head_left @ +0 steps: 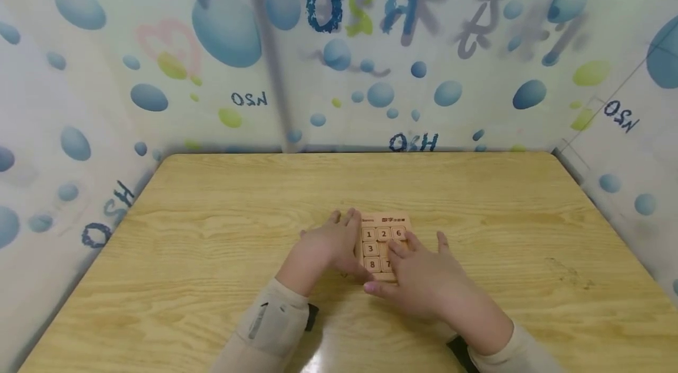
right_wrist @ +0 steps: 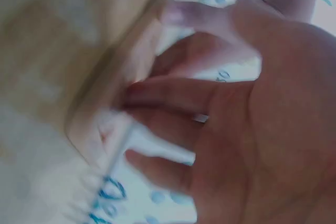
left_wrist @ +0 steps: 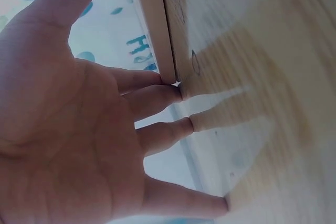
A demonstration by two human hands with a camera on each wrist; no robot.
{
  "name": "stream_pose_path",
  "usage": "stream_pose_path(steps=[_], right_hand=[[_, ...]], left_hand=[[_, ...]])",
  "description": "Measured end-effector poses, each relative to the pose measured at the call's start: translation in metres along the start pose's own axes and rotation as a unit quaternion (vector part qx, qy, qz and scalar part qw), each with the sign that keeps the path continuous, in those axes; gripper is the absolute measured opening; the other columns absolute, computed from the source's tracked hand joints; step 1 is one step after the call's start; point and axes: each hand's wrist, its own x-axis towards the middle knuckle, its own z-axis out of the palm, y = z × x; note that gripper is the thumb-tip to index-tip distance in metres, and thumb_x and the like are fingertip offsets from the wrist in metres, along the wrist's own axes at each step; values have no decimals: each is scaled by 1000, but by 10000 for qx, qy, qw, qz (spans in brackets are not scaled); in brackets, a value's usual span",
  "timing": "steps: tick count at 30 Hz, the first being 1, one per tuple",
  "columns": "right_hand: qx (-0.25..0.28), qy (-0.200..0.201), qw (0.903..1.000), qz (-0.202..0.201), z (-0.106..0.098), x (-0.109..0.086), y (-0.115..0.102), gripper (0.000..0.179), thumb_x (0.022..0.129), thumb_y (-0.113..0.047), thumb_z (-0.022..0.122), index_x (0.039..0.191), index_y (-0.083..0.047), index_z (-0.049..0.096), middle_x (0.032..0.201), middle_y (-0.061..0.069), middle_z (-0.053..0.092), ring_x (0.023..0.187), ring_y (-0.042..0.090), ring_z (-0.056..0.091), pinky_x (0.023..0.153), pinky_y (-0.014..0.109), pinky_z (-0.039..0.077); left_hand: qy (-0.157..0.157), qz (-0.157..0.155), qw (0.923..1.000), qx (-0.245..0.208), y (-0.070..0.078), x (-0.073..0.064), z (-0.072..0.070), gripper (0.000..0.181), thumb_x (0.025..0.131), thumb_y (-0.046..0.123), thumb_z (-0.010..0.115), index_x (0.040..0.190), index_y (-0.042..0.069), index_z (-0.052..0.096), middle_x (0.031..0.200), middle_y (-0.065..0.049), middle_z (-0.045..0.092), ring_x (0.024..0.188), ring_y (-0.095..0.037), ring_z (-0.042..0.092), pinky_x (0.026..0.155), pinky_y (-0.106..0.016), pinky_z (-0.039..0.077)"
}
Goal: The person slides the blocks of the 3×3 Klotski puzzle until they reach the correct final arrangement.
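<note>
A wooden number slide puzzle [head_left: 371,276] lies flat on the table, its tiles 1, 2, 6, 3, 8 and 7 showing; the right-hand tiles are partly covered. My left hand [head_left: 328,246] lies along its left side, thumb by the near left corner. In the left wrist view, the fingers [left_wrist: 160,135] are straight and spread, the nearest touching the board's edge [left_wrist: 157,30] and others reaching the table. Over the puzzle's right part, my right hand [head_left: 426,279] touches the tiles with extended fingertips, its thumb at the near edge. The right wrist view is blurred around those fingers [right_wrist: 168,95].
The light wood-grain table [head_left: 212,202] extends around the puzzle on all sides. Behind it stands a pale wall covering [head_left: 339,108] with blue and yellow-green dots and mirrored lettering. Both forearms wear pale sleeves [head_left: 270,320] with dark straps near the wrists.
</note>
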Motion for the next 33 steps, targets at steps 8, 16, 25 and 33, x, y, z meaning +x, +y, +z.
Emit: stream_pose_path(steps=[8, 16, 25, 33], right_hand=[[-192, 329, 9992, -78, 2, 3, -6, 91, 99, -78, 48, 153, -6, 57, 169, 8, 45, 165, 39, 25, 124, 84, 6], [-48, 343, 9993, -110, 5, 19, -1, 94, 99, -78, 47, 161, -7, 46, 174, 8, 34, 166, 36, 23, 126, 83, 9], [-27, -17, 9995, -321, 0, 1, -9, 94, 95, -83, 49, 155, -10, 57, 170, 3, 44, 165, 35, 25, 126, 82, 10], [19, 74, 9989, -472, 8, 3, -19, 92, 94, -81, 52, 158, -16, 53, 172, -3, 41, 167, 33, 23, 127, 80, 12]], left_hand=[[25, -35, 10000, -21, -2, 1, 2, 133, 74, 59, 93, 173, 16, 15, 181, -3, 15, 169, -33, 13, 117, -89, 21], [-80, -41, 9999, -69, 1, 1, 1, 123, 81, 47, 91, 173, 15, 15, 181, -2, 14, 169, -31, 12, 117, -89, 21], [28, -63, 10000, -24, 0, -1, 1, 139, 71, 66, 92, 173, 15, 12, 181, -3, 14, 168, -34, 13, 118, -88, 21], [31, -50, 9999, -102, 0, -1, 1, 138, 70, 66, 93, 173, 16, 14, 181, -3, 15, 169, -33, 13, 116, -89, 21]])
